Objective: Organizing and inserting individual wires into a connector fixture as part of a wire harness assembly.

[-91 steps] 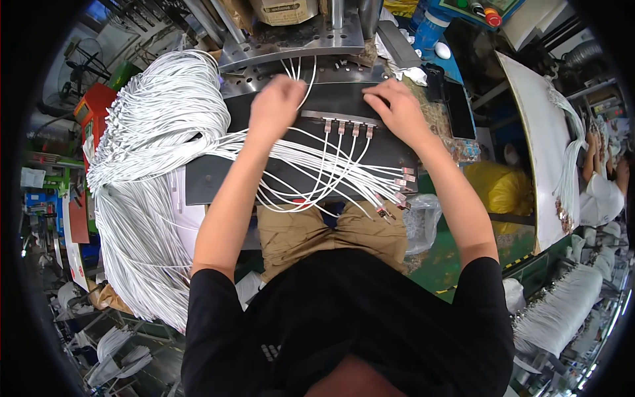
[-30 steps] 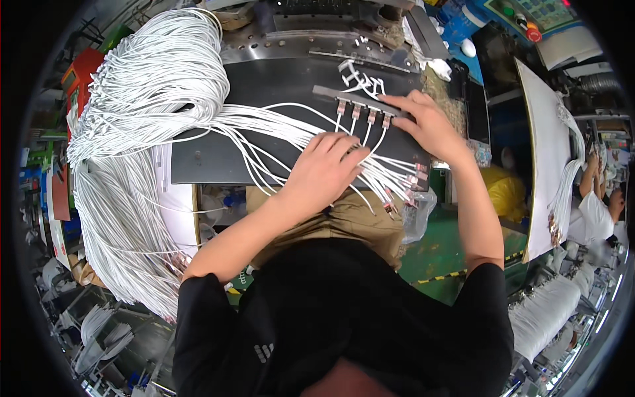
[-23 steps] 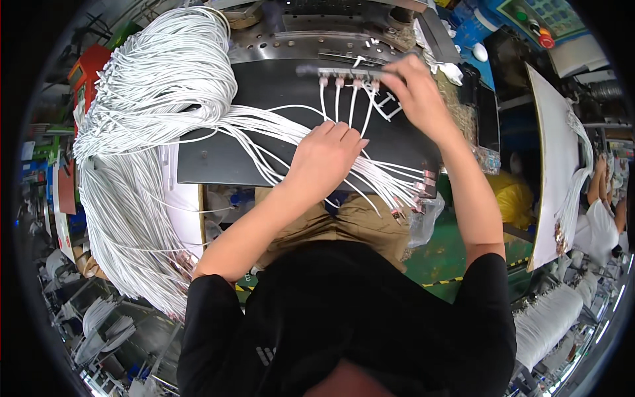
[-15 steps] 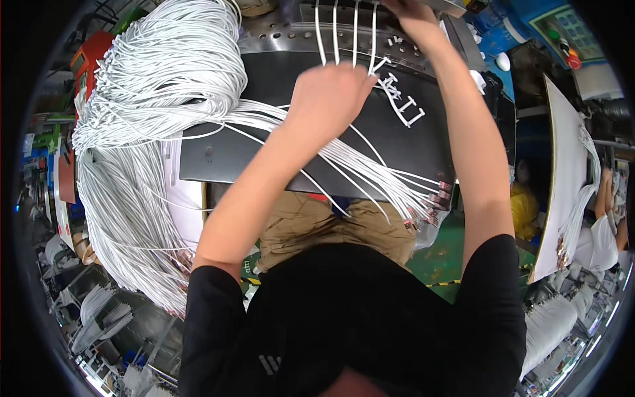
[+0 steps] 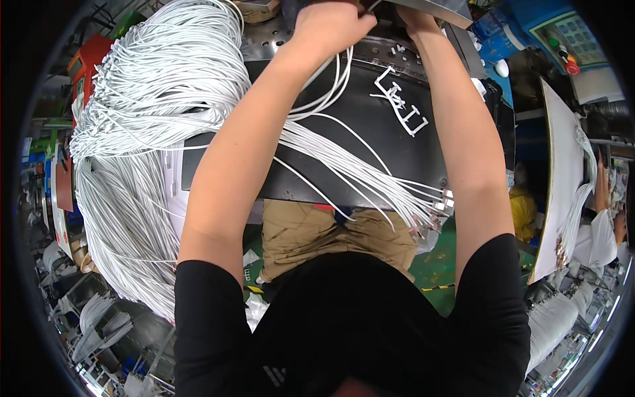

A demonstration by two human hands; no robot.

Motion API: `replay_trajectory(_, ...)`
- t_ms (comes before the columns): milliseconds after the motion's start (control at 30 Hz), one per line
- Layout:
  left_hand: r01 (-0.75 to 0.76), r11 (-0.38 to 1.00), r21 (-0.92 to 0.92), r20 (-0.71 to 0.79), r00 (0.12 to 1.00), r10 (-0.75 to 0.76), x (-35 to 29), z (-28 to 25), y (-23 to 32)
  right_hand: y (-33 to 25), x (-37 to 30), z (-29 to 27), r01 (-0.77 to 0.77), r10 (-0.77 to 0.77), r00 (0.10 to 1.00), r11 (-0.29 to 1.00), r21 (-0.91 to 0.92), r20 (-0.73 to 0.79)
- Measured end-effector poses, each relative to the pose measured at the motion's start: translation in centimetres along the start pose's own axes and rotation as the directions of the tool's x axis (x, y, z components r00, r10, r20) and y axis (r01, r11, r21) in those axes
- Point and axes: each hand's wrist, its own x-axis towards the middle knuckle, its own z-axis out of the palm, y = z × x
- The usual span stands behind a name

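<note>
At the far edge of the black work board (image 5: 231,162), my left hand (image 5: 331,26) is closed around a few white cables (image 5: 345,83). These bend down below it in loops. My right hand (image 5: 417,18) reaches to the top of the view beside a metal machine part, its fingers hidden. Beneath my forearms a bundle of white cables (image 5: 344,165) crosses the board to the near right, where its metal-ended connectors (image 5: 433,215) hang at the edge. White plastic frame-like scraps (image 5: 401,104) lie on the board between my arms.
A large heap of white cables (image 5: 172,66) rises at the left, with more cables (image 5: 126,218) hanging below. A perforated metal plate (image 5: 268,41) borders the board's far side. At far right stands a blue control box (image 5: 562,33) with buttons. A pale panel (image 5: 559,178) leans at the right.
My left hand has moved up and away to the machine's edge. The cables that ran straight upward now curve in loops under it. My right hand remains at the top.
</note>
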Motion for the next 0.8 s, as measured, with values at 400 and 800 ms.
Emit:
replay_trajectory(400,0.023,0.995,-0.101,-0.048,0.998,-0.028,-0.4,-0.3,0.2,-1.3,-2.0,-0.5,0.322,-0.270,0.909,0.939,-0.123,0.317)
replay_trajectory(800,0.043,0.882,0.469,-0.504,0.833,0.228,0.4,6.1,-4.2,-10.6,-9.4,-4.4,0.623,-0.570,0.781,0.741,-0.251,0.256)
